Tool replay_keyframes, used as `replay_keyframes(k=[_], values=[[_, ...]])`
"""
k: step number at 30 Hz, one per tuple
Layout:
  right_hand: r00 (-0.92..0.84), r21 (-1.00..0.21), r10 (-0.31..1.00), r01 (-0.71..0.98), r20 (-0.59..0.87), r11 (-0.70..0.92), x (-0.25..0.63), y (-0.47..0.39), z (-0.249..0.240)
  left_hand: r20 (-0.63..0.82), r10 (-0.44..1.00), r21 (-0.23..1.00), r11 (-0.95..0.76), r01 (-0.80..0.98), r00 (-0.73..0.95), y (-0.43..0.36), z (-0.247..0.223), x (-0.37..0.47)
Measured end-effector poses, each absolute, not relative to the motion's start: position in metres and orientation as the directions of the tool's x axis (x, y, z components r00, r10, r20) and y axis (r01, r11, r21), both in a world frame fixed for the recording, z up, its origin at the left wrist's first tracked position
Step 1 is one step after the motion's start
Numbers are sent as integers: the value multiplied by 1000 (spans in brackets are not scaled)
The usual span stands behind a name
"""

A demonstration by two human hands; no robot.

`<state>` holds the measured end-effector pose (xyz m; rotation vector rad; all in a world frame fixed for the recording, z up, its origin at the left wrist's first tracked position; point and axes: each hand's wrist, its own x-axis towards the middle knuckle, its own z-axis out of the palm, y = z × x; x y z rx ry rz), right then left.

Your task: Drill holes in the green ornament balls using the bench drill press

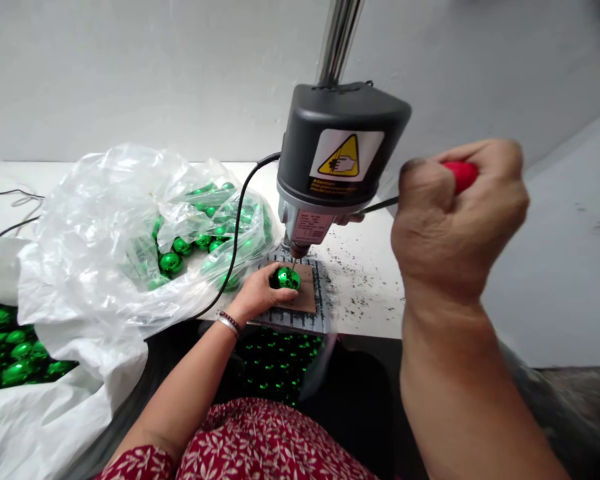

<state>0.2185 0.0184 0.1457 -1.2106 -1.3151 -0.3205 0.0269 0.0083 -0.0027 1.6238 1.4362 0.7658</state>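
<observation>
My left hand (263,291) grips a shiny green bauble (287,279) with thumb and fingers around its side. The bauble rests on a brown board (307,297) that lies on the ridged grey base (323,283) of a drill press (347,127). Right above the bauble is the thin drill bit (294,264); whether its tip touches or enters the surface I cannot tell. My right hand (460,220) is wrapped round the red-knobbed feed lever (463,176) at the machine's right side.
A clear plastic bag (115,220) with several green baubles lies left on the white table (375,293). Dark shavings are scattered right of the base. A black cable (239,227) loops past the bag. More baubles (17,350) sit in a white sack at lower left, and others (283,360) below the table edge.
</observation>
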Motion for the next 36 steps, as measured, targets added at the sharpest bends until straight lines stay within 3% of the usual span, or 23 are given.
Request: replay_keyframes(k=[3,6,10,16,20,22,24,28,32,36], values=[[338,-531,468,756,817,382,219,28,155,-82,977,908,-8,420,197,-3,3,17],[337,-528,453,745,826,408,219,30,152,-72,962,969,6,246,263,-17,8,7],[342,-524,434,738,833,424,219,30,149,-192,944,981,189,37,270,-33,10,3],[328,-575,521,695,788,433,226,31,148,-404,865,821,486,-301,296,-42,4,4],[305,-518,455,710,837,477,226,32,147,-473,820,680,573,-457,323,-42,1,5],[306,-543,499,713,810,444,225,30,146,-485,817,656,575,-488,311,-43,-1,6],[313,-572,539,703,782,422,223,28,146,-470,833,686,553,-474,292,-44,-3,6],[324,-527,442,696,837,488,220,26,141,-393,884,829,460,-318,254,-50,-4,8],[327,-551,474,683,817,479,220,24,139,-309,923,951,308,42,229,-59,2,8],[338,-557,469,680,816,477,218,21,140,-223,949,874,92,477,225,-64,19,0]])
